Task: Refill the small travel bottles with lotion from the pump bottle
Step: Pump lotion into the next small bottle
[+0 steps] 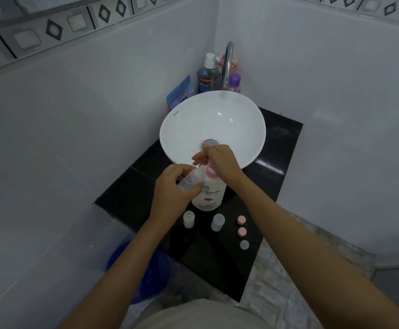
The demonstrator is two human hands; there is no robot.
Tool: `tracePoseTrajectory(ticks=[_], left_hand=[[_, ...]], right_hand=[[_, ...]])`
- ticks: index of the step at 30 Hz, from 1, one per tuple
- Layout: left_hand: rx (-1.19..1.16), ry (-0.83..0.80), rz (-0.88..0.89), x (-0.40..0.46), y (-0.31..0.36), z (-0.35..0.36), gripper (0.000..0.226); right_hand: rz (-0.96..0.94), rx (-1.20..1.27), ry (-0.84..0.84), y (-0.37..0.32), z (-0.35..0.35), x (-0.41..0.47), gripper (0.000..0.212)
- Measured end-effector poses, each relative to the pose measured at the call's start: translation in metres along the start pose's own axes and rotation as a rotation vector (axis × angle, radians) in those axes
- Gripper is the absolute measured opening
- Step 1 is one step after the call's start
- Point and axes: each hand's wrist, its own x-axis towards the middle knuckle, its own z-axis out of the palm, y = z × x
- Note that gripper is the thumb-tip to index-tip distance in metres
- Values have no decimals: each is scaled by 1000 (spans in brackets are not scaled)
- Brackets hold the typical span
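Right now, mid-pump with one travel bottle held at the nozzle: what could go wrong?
1. The left hand holds the travel bottle tilted at the pink nozzle; its neck is narrow, so lotion could miss and run onto the counter.
2. The right hand presses the pump bottle with nothing bracing its base; it could tip or slide.
3. Two open bottles and three loose caps stand near the forearms; a stray move could knock them off.

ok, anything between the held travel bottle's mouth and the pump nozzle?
Nothing visible. The left hand tilts the travel bottle up to the pink pump nozzle; the right hand is on the pump head. The exact mouth-to-spout contact is too small to tell.
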Motion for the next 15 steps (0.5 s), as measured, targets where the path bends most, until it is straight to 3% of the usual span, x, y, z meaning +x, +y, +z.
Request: tracePoseTrajectory(ticks=[15], left_hand=[[-215,4,-129,-2,-4,2,34]], right_hand=[[47,-11,26,8,4,2,47]])
